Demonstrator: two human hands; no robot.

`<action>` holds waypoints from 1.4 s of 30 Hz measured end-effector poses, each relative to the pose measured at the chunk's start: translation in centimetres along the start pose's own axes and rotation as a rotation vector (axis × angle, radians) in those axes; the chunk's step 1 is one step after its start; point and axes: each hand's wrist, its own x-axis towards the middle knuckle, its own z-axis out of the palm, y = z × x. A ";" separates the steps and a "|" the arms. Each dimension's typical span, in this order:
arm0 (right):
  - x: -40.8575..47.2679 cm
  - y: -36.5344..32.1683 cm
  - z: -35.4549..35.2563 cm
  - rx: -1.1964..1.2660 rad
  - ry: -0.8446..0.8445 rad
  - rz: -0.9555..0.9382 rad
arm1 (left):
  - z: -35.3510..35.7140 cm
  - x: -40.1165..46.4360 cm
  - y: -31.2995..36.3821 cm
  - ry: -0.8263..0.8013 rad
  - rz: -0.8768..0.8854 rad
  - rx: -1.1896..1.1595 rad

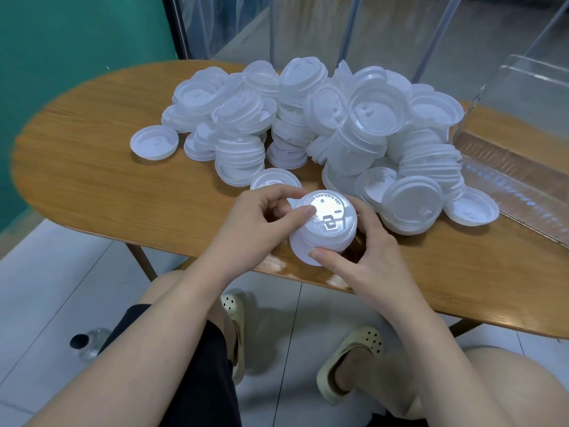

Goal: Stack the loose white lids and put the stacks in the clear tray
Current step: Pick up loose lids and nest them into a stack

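Note:
A short stack of white lids (326, 229) stands near the table's front edge, held between both hands. My left hand (261, 220) grips its left side, thumb lying on the top lid. My right hand (366, 251) curls round its right side, thumb against the lower rim. Behind them a large heap of loose white lids (308, 124) and short stacks covers the table's middle. The clear tray (511, 177) lies at the right edge of the table, with no lids visible inside it.
The wooden oval table (92, 167) has bare surface on its left half. One single lid (154, 146) lies apart on the left. A clear acrylic stand (529, 87) rises behind the tray. My knees, sandals and a bottle (86, 343) are below.

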 end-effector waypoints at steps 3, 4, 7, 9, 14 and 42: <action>0.0 0.2 0.1 -0.021 -0.001 -0.009 | 0.0 0.1 -0.1 -0.005 -0.003 -0.005; 0.1 0.3 0.1 -0.034 -0.002 -0.017 | 0.0 0.1 -0.1 -0.006 -0.006 -0.005; 0.1 0.4 0.1 -0.106 0.004 -0.037 | 0.0 0.1 -0.1 -0.013 -0.013 0.016; 0.0 0.4 0.1 -0.095 0.012 -0.031 | 0.0 0.0 -0.1 -0.014 -0.017 0.034; 0.0 0.5 0.3 -0.081 0.014 -0.030 | 0.1 0.2 -0.3 -0.011 -0.016 0.067; -0.2 0.2 0.2 -0.049 0.014 -0.015 | -2.6 1.3 -2.8 0.128 0.332 0.996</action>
